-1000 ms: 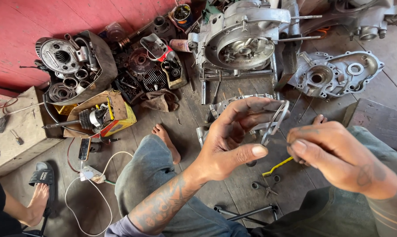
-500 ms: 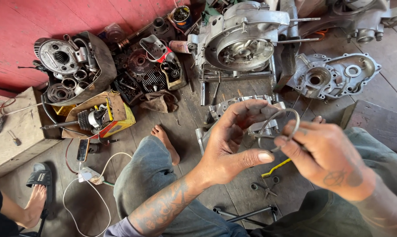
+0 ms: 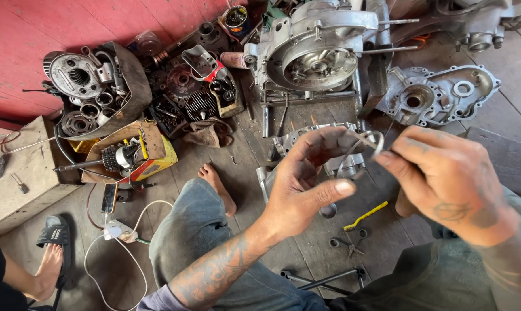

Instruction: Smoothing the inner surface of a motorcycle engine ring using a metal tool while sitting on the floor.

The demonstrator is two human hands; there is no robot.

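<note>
My left hand (image 3: 306,184) is raised in the middle of the head view, palm toward me, fingers curled around one side of a thin metal ring (image 3: 361,144). My right hand (image 3: 445,184) pinches the ring's other side with thumb and fingertips. Both hands hold the ring above a grey engine cover (image 3: 295,141) that lies on the wooden floor behind them, mostly hidden by my left hand. A yellow-handled brush (image 3: 365,215) and small pliers (image 3: 347,245) lie on the boards below my hands.
A large engine case (image 3: 315,52) stands at the top centre, another case half (image 3: 439,92) to its right. Boxes of engine parts (image 3: 99,86) and a yellow box (image 3: 148,155) sit at the left. Another person's foot in a sandal (image 3: 50,253) is at bottom left.
My right hand has moved left to meet the left hand and now pinches the ring. The ring has shifted from the left hand's fingertips to between both hands.
</note>
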